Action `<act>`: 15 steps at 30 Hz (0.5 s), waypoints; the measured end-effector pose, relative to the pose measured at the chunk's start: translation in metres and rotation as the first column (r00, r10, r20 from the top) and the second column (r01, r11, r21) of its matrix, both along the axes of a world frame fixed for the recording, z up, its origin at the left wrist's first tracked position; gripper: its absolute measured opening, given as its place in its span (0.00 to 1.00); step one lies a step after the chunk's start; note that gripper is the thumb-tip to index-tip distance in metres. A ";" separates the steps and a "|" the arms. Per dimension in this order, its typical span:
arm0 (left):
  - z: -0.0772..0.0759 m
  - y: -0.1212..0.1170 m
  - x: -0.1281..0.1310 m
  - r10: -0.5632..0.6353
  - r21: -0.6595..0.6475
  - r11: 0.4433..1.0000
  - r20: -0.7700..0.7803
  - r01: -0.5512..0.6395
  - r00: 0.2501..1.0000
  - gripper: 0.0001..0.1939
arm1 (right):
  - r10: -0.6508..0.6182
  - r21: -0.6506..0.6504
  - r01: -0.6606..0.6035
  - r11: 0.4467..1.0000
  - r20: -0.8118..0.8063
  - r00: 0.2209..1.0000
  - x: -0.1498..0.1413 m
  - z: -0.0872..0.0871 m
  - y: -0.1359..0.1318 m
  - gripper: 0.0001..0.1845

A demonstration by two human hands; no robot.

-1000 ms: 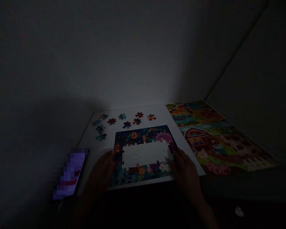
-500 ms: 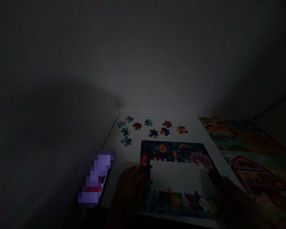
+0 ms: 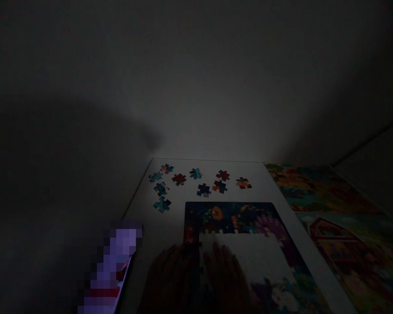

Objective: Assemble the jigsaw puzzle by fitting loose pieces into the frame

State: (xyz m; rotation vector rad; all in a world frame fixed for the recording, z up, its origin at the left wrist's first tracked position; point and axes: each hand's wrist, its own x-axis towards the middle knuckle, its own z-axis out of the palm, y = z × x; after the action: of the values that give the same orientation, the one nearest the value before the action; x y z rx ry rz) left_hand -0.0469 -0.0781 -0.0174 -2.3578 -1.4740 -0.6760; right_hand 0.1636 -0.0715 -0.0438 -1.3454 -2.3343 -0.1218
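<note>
Two hands, the left hand (image 3: 168,281) and right hand (image 3: 225,279), lie fingers-spread on a jigsaw board (image 3: 229,213), loose pieces (image 3: 190,183) beyond the fingers on the bench (image 3: 144,226)

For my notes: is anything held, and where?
It cannot be told: in the dark, the left hand and right hand lie over the jigsaw puzzle board with no clear grip.

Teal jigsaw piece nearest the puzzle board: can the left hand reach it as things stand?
Probably yes: only white tabletop shows between the left hand and the teal jigsaw piece, while the dark blue puzzle board lies off to its right.
</note>
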 end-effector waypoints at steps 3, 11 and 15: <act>0.003 0.000 0.004 0.029 0.004 1.000 0.060 -0.030 0.998 0.17 | 0.022 -0.018 -0.021 1.000 0.044 0.999 -0.008 -0.010 -0.006 0.46; 0.005 0.001 0.014 0.081 -0.059 0.996 0.202 -0.070 0.976 0.14 | 0.066 -0.130 -0.058 0.990 0.055 0.996 -0.006 0.021 -0.003 0.44; 0.006 -0.001 0.017 0.113 -0.125 0.988 0.218 -0.087 0.969 0.15 | 0.066 -0.117 -0.063 0.991 0.027 0.997 0.006 0.035 -0.014 0.48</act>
State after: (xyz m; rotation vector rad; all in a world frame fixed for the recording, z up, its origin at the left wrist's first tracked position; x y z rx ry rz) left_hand -0.0294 -0.0791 -0.0115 -2.3339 -1.7576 -0.8782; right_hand 0.1697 -0.0858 -0.0090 -1.3291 -2.4410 0.0138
